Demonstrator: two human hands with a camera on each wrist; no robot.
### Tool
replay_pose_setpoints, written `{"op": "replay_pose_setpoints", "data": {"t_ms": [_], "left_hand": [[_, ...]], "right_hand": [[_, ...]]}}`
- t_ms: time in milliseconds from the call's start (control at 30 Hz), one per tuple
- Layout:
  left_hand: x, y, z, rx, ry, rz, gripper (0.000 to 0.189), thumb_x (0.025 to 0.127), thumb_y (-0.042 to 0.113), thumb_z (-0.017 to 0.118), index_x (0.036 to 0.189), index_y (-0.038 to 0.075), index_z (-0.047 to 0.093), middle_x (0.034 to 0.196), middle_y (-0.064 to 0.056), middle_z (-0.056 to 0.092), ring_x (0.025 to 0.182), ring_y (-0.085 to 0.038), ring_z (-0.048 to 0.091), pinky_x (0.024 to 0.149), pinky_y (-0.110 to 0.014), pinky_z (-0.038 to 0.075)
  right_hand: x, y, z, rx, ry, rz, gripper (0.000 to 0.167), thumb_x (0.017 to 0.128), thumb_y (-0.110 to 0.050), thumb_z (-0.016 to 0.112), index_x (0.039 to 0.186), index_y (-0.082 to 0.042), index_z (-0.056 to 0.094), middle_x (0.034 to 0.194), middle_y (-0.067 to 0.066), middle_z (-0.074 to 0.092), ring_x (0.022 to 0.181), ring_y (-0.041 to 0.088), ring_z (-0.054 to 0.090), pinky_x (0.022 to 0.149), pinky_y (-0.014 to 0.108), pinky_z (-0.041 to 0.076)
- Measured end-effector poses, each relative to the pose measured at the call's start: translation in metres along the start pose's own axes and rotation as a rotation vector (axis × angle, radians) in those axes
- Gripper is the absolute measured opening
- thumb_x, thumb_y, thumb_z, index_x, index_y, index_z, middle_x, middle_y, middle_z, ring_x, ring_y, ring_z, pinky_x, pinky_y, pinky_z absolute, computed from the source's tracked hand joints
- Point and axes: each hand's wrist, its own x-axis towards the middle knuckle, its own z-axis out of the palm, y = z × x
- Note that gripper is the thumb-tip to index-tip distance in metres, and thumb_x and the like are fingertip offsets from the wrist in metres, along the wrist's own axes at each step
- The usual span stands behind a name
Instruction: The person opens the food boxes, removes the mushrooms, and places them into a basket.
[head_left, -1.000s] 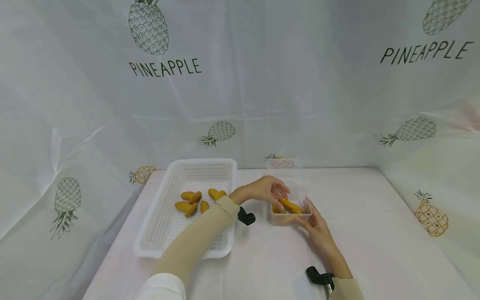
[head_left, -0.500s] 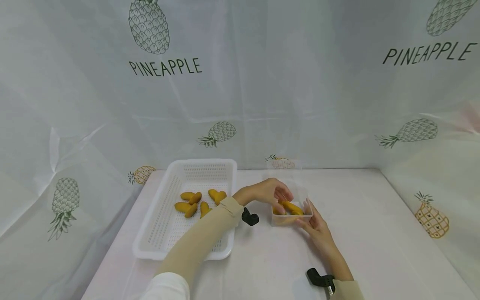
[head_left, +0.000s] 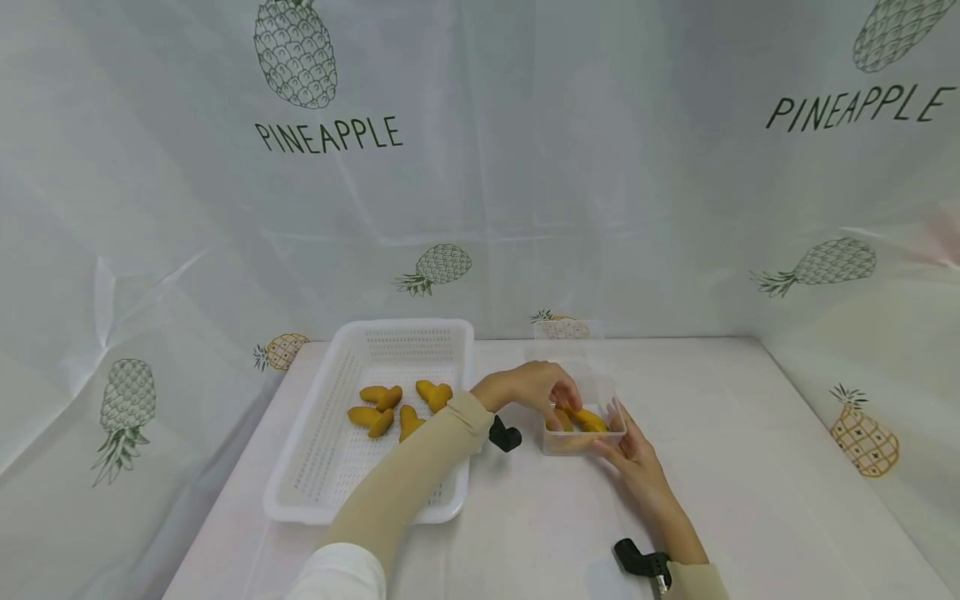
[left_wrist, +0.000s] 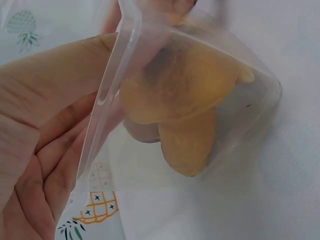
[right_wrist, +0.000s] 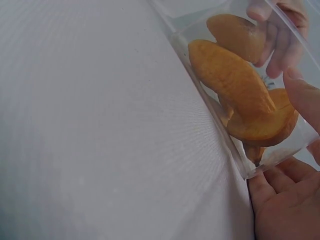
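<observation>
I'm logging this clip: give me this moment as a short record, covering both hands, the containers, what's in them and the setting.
Left hand: fingers inside the clear box; grip on a piece unclear
Right hand: holds the side of the clear box
Box contents: several yellow-brown pieces
White basket: perforated, holds more such pieces; exact count hidden by the left sleeve
Surface: white-covered table
Backdrop: pineapple-print sheet

Beige sleeves (head_left: 411,468) are worn with white fabric (head_left: 343,573) above the left one and black wrist devices (head_left: 637,559).
</observation>
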Motion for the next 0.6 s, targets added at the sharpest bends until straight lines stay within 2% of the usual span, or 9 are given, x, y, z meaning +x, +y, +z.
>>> {"op": "replay_pose_setpoints", "data": {"t_ms": [433, 500, 600], "left_hand": [[0.0025, 0.0078, -0.0002, 0.095, -0.018, -0.056, 0.035, 0.071, 0.015, 0.093, 0.101, 0.011, 0.076, 0.096, 0.010, 0.071, 0.086, -0.002, 0.063, 0.078, -0.012, 0.050], [0.0021, 0.0086, -0.0004, 0.079, -0.020, -0.058, 0.034, 0.071, 0.013, 0.093, 0.101, 0.010, 0.076, 0.096, 0.009, 0.072, 0.085, -0.001, 0.063, 0.078, -0.012, 0.050], [0.0014, 0.0088, -0.0004, -0.015, -0.022, -0.059, 0.036, 0.072, 0.007, 0.091, 0.103, 0.006, 0.075, 0.097, 0.004, 0.074, 0.085, -0.001, 0.066, 0.079, -0.013, 0.052]], "right_hand": [[-0.0010, 0.0007, 0.0001, -0.015, 0.009, -0.005, 0.081, 0.096, 0.000, 0.064, 0.160, -0.005, 0.014, 0.160, 0.031, 0.011, 0.142, 0.053, 0.015, 0.096, 0.007, 0.038], [-0.0011, 0.0007, 0.0001, -0.015, 0.008, 0.000, 0.082, 0.096, -0.001, 0.064, 0.160, -0.007, 0.014, 0.160, 0.031, 0.011, 0.142, 0.053, 0.014, 0.096, 0.007, 0.038], [-0.0009, 0.0004, -0.0001, -0.014, 0.007, 0.002, 0.082, 0.097, -0.002, 0.064, 0.160, -0.008, 0.014, 0.160, 0.031, 0.010, 0.143, 0.052, 0.014, 0.096, 0.007, 0.037]]}}
